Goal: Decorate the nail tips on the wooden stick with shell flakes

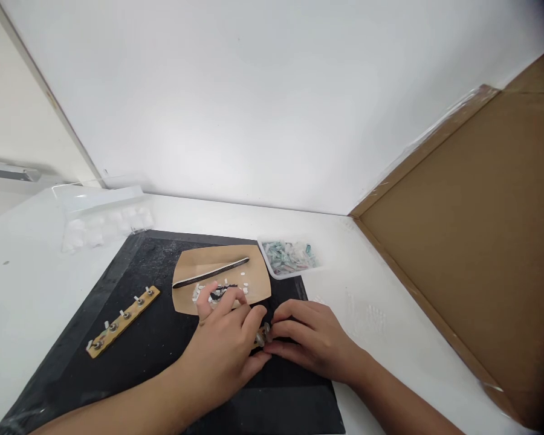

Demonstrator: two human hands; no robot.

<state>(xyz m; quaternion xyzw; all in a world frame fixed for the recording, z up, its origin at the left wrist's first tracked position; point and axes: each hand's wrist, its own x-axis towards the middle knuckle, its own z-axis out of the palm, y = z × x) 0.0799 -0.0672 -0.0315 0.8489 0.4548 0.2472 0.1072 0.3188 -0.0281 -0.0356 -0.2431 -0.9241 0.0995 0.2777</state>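
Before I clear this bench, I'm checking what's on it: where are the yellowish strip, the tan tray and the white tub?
Yellowish strip (133, 311), head view: bare surface near its middle.
Tan tray (259, 284), head view: bare right side.
White tub (281, 277), head view: near rim.

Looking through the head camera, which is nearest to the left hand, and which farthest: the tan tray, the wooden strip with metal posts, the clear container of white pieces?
From the left hand:
1. Tan tray: just ahead, partly behind the fingers.
2. Wooden strip: off to the left.
3. Clear container: far left, toward the back.
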